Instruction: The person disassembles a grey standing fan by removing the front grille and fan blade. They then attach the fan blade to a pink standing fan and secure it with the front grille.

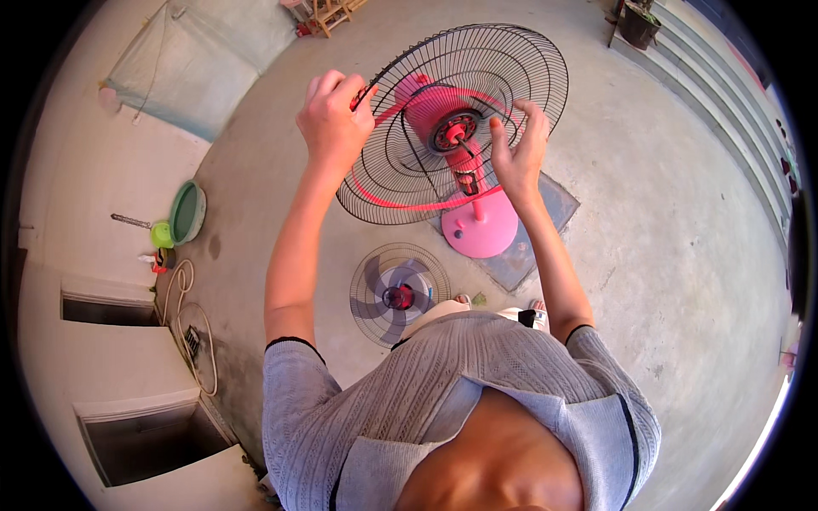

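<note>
A pink standing fan (pixel 481 226) rises in front of me from its round base, its motor shaft bare of blades. The black wire rear grille (pixel 383 192), with a pink-red ring, stands tilted around the motor housing. At its upper left rim, my left hand (pixel 336 123) is closed on the grille's edge. On the other side, my right hand (pixel 521 157) is raised near the shaft, thumb and fingers apart; whether it touches the wires I cannot tell. Near my feet the front grille (pixel 362 319) lies on the floor with dark translucent fan blades (pixel 372 274) and a red-centred hub.
Under the fan base is a grey square slab (pixel 554 209). At left stand a green basin (pixel 189 213), a small lime-green bowl (pixel 162 233) and a coiled hose (pixel 181 289) by the wall. Steps (pixel 733 111) with a plant pot (pixel 639 27) rise at right.
</note>
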The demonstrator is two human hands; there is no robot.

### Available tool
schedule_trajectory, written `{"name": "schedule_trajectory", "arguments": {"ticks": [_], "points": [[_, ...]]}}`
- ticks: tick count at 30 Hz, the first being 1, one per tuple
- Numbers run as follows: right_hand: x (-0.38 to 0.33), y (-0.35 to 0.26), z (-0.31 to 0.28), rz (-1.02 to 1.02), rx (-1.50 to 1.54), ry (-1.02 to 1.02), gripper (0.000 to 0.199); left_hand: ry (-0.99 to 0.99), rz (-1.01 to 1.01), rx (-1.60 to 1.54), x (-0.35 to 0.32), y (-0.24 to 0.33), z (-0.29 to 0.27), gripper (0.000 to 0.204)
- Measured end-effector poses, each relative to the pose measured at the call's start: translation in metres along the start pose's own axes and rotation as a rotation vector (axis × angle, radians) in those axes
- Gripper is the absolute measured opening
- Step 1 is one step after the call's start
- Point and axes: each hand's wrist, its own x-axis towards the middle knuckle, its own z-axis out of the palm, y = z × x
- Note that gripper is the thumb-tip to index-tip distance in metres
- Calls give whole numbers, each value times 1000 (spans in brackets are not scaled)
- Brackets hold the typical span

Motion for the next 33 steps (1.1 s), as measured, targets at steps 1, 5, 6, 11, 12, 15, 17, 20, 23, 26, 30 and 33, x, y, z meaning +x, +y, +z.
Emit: {"name": "schedule_trajectory", "arguments": {"ticks": [1,5,6,11,12,15,17,20,23,26,30,33], "points": [[-26,21,11,185,48,-125,51,-2,-4,6,2,1,2,17],[-71,37,46,413,178,-413,62,-12,15,24,12,3,4,18],[-72,32,58,335,168,-340,68,-12,26,26,13,4,4,18],[-71,22,78,360,106,-226,63,-18,63,71,21,6,6,16],[-69,23,80,369,83,-226,61,-12,80,74,23,6,8,16],[-66,26,86,372,41,-198,57,-39,91,52,25,11,8,17],[-66,31,89,349,44,-138,54,-161,12,-31,25,15,3,15],[-66,32,91,363,59,-90,56,-383,-144,-607,27,-5,0,17],[-61,23,86,521,171,-90,60,-383,-434,-971,34,-59,-3,25],[-62,20,89,617,294,-103,65,-399,-569,-666,32,-95,55,33],[-63,9,86,586,259,-58,76,-878,-742,-632,24,-120,144,44],[-58,-1,79,660,-9,-135,86,-1102,-742,-802,23,-128,178,43]]}}
